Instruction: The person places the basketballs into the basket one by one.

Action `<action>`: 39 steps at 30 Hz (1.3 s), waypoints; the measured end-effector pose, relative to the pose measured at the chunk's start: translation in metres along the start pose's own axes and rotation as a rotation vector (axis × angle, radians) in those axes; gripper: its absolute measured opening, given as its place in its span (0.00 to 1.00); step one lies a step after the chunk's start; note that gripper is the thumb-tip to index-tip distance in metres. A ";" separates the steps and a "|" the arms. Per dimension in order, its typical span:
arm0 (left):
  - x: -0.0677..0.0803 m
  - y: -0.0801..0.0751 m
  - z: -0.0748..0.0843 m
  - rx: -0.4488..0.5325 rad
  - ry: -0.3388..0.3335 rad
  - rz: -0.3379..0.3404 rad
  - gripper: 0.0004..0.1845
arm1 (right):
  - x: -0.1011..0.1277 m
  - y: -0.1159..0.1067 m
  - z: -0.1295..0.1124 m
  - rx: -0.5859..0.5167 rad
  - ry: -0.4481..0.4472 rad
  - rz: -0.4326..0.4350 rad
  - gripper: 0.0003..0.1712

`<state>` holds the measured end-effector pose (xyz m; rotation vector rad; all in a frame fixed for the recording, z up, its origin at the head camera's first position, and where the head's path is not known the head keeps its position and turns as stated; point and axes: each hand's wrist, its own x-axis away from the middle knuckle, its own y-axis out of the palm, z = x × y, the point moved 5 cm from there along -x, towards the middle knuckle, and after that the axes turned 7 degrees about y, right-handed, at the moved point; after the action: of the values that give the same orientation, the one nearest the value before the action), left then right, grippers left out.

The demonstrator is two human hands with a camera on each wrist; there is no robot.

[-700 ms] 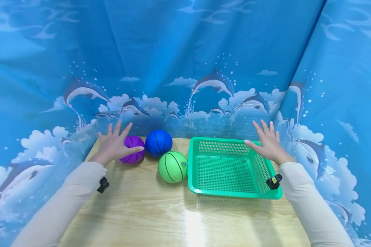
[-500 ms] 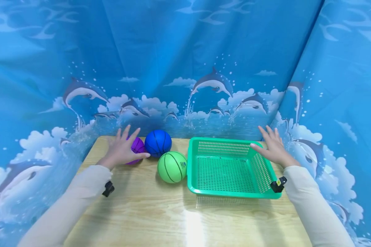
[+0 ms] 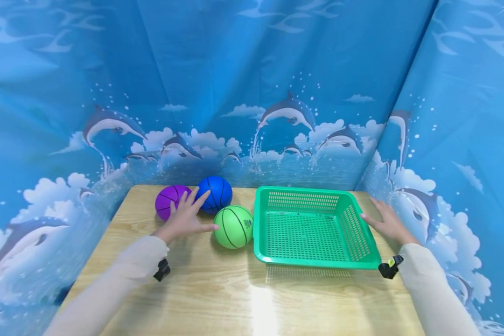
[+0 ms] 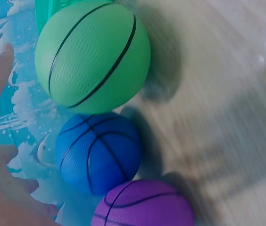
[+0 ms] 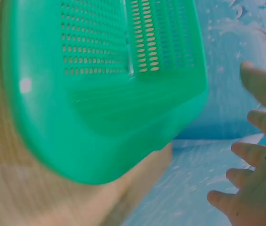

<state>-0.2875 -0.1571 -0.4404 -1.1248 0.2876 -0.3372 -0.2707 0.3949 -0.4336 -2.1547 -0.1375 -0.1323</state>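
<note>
Fingers spread, my left hand [image 3: 185, 218] is over the table beside the green ball [image 3: 233, 227], its thumb tip at the ball's left side in the head view. Its fingers overlap the edges of the purple ball [image 3: 168, 203] and the blue ball [image 3: 215, 195]. All three balls carry black basketball lines, and they show in a row in the left wrist view, green [image 4: 93, 56] uppermost. My right hand [image 3: 388, 222] holds nothing and is stretched out at the right side of the green plastic basket [image 3: 319, 263], thumb near the rim.
The basket has slotted walls and a perforated bottom, and stands right of the green ball on a light wooden table [image 3: 218, 294]. A blue dolphin-print curtain [image 3: 252, 93] encloses the table's back and sides. Each wrist wears a small black camera.
My left hand has moved right and down, from over the purple ball to beside the green one. My right hand has moved right and lower, from over the basket to its outer side.
</note>
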 end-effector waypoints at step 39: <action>-0.010 0.080 0.007 0.557 0.107 0.050 0.60 | 0.016 0.040 0.055 -0.422 0.154 -0.031 0.38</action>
<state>-0.2842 -0.1160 -0.5101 -0.5526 0.2918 -0.4033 -0.2465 0.4190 -0.4945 -2.5510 -0.0566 -0.3718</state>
